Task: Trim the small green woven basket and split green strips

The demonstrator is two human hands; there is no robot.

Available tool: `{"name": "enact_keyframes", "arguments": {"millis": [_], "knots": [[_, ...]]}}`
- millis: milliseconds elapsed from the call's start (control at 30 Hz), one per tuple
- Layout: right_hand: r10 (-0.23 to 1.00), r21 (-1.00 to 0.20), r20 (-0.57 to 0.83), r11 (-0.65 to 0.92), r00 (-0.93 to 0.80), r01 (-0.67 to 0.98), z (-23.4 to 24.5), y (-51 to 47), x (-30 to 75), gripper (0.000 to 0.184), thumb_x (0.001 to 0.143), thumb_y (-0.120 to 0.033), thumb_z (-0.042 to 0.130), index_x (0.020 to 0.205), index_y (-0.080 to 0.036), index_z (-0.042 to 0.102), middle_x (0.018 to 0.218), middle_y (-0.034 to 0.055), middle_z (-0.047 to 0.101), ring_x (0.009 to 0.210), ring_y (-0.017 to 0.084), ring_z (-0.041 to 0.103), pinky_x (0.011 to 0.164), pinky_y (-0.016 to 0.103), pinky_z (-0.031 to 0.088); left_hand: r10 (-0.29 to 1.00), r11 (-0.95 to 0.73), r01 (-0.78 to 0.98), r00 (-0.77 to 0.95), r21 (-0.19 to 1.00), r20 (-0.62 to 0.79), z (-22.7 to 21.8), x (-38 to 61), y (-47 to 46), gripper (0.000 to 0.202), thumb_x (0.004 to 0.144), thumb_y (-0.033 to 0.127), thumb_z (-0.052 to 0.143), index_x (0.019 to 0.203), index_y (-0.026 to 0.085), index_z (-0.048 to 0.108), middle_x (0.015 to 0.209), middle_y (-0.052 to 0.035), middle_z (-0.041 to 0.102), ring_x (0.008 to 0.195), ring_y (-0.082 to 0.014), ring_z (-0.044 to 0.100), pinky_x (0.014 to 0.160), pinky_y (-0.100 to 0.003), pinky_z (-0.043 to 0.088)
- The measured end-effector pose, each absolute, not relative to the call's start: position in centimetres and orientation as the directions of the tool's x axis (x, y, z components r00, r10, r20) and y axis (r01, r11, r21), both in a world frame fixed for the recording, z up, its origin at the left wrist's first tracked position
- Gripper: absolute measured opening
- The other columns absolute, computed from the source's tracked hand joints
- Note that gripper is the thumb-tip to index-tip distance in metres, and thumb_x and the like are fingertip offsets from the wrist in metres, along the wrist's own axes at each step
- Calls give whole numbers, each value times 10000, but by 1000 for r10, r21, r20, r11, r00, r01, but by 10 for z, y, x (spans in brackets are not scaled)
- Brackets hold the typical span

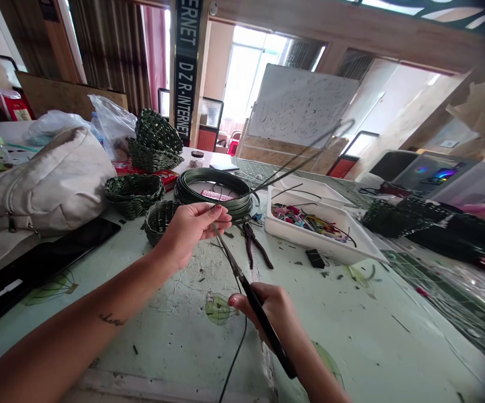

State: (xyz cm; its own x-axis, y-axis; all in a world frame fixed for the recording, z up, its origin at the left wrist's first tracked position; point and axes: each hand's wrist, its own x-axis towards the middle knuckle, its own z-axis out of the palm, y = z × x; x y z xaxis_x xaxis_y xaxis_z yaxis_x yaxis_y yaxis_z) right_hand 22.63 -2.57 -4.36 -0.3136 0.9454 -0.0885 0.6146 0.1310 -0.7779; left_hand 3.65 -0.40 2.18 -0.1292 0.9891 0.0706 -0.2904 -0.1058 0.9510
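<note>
Table (372, 319) under green coil (242, 210) | white tray (321, 246) right of coil | scissors (248, 291) in front of coil | left hand (196, 226) just in front of coil, fingertips pinched on thin strip (239, 348) | right hand (273, 310) farther in front of coil, fingers curled round scissors | pliers (248, 238) near coil's front edge | strip trailing in front of coil

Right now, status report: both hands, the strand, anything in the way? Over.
Left hand pinching dark green strand. Right hand gripping scissors, blades angled toward left hand. Pliers lying near the blades, perhaps a minor obstacle.
</note>
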Motion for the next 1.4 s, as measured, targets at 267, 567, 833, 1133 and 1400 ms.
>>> {"name": "enact_keyframes", "arguments": {"millis": [267,567,833,1133,1400], "knots": [[944,-754,-126,109,-306,648,-41,-24,227,596,627,-704,653,510,-196,364,483,-48,230,448,79,239,407,228,144,984,-154,-101,-107,983,143,18,22,7,249,790,345,675,822,100,706,815,-128,728,777,-220,687,722,-304,525],[887,-857,-254,-21,-386,515,-42,-24,227,648,568,-771,654,546,-216,320,422,-74,264,344,71,324,333,201,218,994,-92,-283,-88,955,69,17,32,0,244,857,335,590,757,125,663,825,-110,732,805,-222,692,788,-355,529],[860,-888,-267,-44,-435,457,-38,-27,228,636,569,-763,659,563,-209,348,431,-84,282,333,70,363,326,186,274,995,-93,-419,-74,903,68,22,41,-10,240,861,332,598,772,125,680,858,-100,744,839,-220,697,788,-333,531],[847,-896,-292,-79,-445,438,-36,-29,228,634,601,-771,632,576,-208,343,450,-84,297,343,69,373,336,182,311,999,-36,-611,-27,791,24,19,44,-10,206,842,317,639,798,120,678,893,-101,745,946,-207,680,890,-330,514],[855,-913,-239,-37,-460,407,-33,-33,230,684,610,-862,527,594,-199,360,472,-74,317,364,67,379,360,185,309,1000,1,-658,2,753,0,21,48,-13,229,863,311,613,825,93,668,966,-132,732,996,-221,668,889,-325,516]]}}
